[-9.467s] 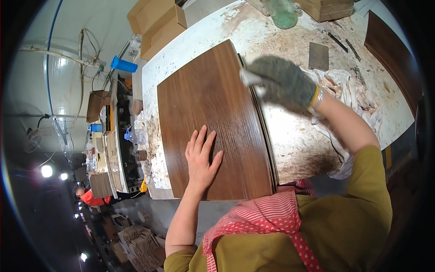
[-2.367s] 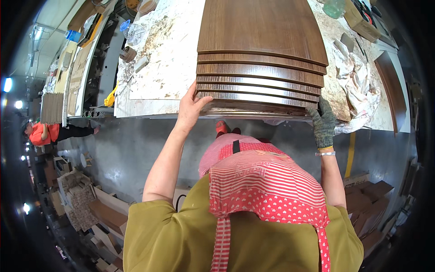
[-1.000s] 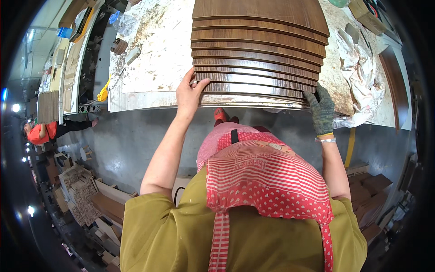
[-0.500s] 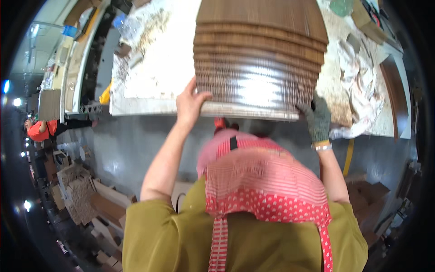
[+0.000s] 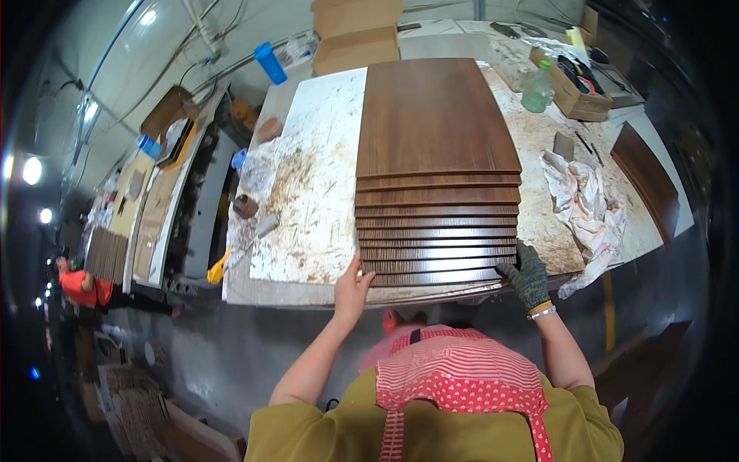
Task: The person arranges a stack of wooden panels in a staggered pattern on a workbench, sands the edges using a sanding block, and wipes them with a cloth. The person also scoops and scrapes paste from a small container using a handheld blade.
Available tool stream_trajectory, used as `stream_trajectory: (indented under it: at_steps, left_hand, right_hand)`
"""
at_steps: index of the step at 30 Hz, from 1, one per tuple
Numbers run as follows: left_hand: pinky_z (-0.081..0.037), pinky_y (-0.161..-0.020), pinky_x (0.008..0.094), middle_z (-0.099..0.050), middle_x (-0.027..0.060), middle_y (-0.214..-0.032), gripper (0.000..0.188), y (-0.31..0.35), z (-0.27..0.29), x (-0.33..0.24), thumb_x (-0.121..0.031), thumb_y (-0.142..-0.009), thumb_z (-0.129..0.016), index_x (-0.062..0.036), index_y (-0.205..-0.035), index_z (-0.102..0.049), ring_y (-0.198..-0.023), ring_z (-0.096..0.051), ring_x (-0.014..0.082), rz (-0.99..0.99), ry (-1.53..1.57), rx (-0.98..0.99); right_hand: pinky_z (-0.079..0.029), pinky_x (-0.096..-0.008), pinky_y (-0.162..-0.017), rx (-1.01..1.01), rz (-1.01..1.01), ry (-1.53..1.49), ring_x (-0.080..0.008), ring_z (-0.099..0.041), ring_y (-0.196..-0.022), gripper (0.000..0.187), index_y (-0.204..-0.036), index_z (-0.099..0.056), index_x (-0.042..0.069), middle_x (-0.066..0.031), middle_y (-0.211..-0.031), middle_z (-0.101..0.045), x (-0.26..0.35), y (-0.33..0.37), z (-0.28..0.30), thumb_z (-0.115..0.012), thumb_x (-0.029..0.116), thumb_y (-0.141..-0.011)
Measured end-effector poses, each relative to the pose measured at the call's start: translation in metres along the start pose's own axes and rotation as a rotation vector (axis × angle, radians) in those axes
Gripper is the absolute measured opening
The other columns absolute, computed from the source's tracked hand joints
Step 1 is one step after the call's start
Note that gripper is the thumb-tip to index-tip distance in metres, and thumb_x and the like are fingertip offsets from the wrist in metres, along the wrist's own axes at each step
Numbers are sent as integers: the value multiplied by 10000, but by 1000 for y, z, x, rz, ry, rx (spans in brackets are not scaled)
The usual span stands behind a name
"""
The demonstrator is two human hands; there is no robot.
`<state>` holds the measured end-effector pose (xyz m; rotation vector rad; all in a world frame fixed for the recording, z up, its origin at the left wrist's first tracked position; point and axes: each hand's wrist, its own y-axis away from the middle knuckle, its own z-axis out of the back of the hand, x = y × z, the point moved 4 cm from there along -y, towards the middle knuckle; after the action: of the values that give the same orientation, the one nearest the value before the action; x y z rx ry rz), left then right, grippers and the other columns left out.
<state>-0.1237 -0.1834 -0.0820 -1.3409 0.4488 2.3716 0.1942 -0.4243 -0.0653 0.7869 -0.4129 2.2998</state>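
Observation:
A fanned stack of dark brown wood-grain panels (image 5: 437, 115) lies on the worktable, their near edges stepped toward me. My bare left hand (image 5: 352, 292) holds the stack's near left corner, its thumb at the front edge and its other fingers along the side. At the near right corner, my right hand (image 5: 529, 281), in a grey knitted glove, grips the panels with the thumb reaching over the front edge. The undersides of the panels and some fingertips are hidden.
Left of the stack lies a stained white board (image 5: 308, 200). A plastic bottle (image 5: 258, 173) stands beyond it. Crumpled white cloth (image 5: 577, 204), a green bottle (image 5: 537, 88) and an open carton (image 5: 581, 96) are on the right. A person in orange (image 5: 77, 286) is far left.
My view has lifted, bringing in more of the table's far side and the wall. Both hands remain at the near corners of the stack.

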Motion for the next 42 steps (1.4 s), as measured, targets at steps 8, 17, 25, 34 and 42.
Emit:
stream_trajectory:
  at_steps: [8,17,25,34,42]
  left_hand:
    - [-399,-1036,399,-397,293,-1438,758,11,4,9,-130,-902,-631,14,-1504,-195,-1282,-473,351,-186,-8,212]
    - [-446,-991,305,-476,153,-1421,549,-6,27,8,-91,-953,-581,9,-1449,-367,-1248,-510,213,163,326,330]
    - [-446,-808,243,-666,39,-1053,348,-36,48,-22,-296,-1007,-516,-31,-1180,-661,-957,-594,105,182,20,19]
    - [-471,-819,271,-715,90,-958,229,-68,65,-76,-133,-972,-542,23,-1111,-635,-921,-618,120,-169,103,-144]
    - [-454,-783,243,-674,35,-825,165,-34,128,-6,-144,-947,-589,-7,-997,-666,-844,-604,110,45,196,-348]
  right_hand:
    - [-461,-431,-932,98,-159,-242,-353,-569,-1117,459,-1237,-593,35,-182,-1187,-618,-30,8,6,-661,294,-865]
    - [-437,-390,-997,-659,-258,337,-319,-534,-1200,630,-1336,-507,41,-191,-1282,-553,-118,-59,176,-706,379,-843]
    - [-278,-404,-1138,-66,-385,545,-384,-342,-1375,926,-1464,-333,4,-249,-1494,-345,-179,-119,125,-657,558,-797]
    - [-318,-386,-1122,-84,19,696,-328,-393,-1356,647,-1425,-426,64,-207,-1454,-428,-164,-145,168,-652,321,-876]
    - [-360,-349,-1089,-189,157,300,-271,-464,-1310,495,-1389,-475,78,-145,-1404,-502,-61,-123,114,-614,190,-927]
